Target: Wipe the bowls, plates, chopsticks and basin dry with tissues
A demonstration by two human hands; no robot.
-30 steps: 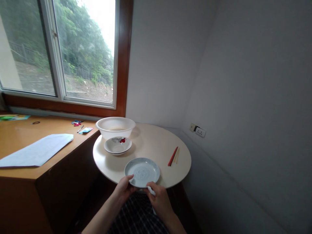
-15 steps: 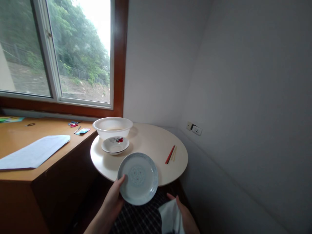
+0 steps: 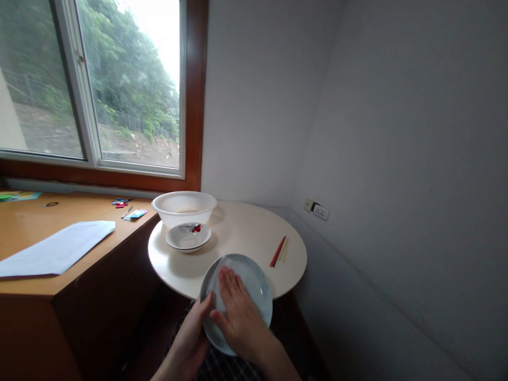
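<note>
A pale blue-grey plate (image 3: 260, 286) with a patterned rim is tilted up over the near edge of the round table. My left hand (image 3: 192, 330) grips its left rim, thumb on the upper face and the other fingers hidden beneath. My right hand (image 3: 240, 312) holds a thin white cloth (image 3: 228, 261) against the plate's upper face. Its fingers lie together and nearly straight over the cloth, most of which is hidden under the palm. Beyond the plate, a white bowl (image 3: 188, 241) with a red flower pattern sits, apparently stacked on another.
On the round table (image 3: 242, 227) stand a large translucent white basin (image 3: 184, 209) at the back left and red and pale chopsticks (image 3: 278, 251) at the right. A wooden desk (image 3: 99, 248) with folded paper (image 3: 59, 248) adjoins on the left. A grey wall (image 3: 397, 185) borders the right side.
My right hand has moved up and left with the white cloth from beside the plate onto its face. The plate in my left hand has shifted slightly right and down.
</note>
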